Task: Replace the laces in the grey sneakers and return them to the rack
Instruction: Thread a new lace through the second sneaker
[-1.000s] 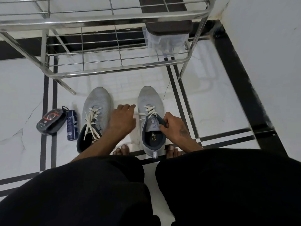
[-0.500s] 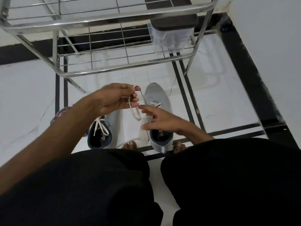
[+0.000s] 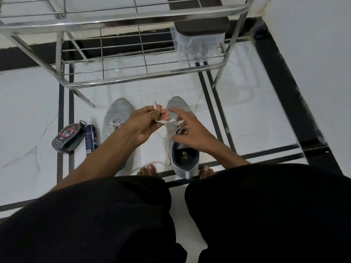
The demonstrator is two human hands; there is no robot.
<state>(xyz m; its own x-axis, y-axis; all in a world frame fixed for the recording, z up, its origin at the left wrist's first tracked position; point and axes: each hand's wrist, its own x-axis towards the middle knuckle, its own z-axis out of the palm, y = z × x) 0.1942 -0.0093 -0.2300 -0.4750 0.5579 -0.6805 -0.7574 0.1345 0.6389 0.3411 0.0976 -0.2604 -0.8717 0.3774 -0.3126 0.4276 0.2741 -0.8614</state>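
The white lace [image 3: 161,122] of the right grey sneaker [image 3: 182,141] is pinched by the left hand [image 3: 146,124]; the right hand [image 3: 190,130] is spread loosely above it.

A second ago the left hand [image 3: 144,124] rests low between the two sneakers and the right hand [image 3: 187,130] grips the right sneaker's [image 3: 178,109] collar. Now both hands are raised over that sneaker: the left pinches the lace [image 3: 167,121] end, the right has let go, fingers spread just beside it. A loose lace length now trails to the near floor.
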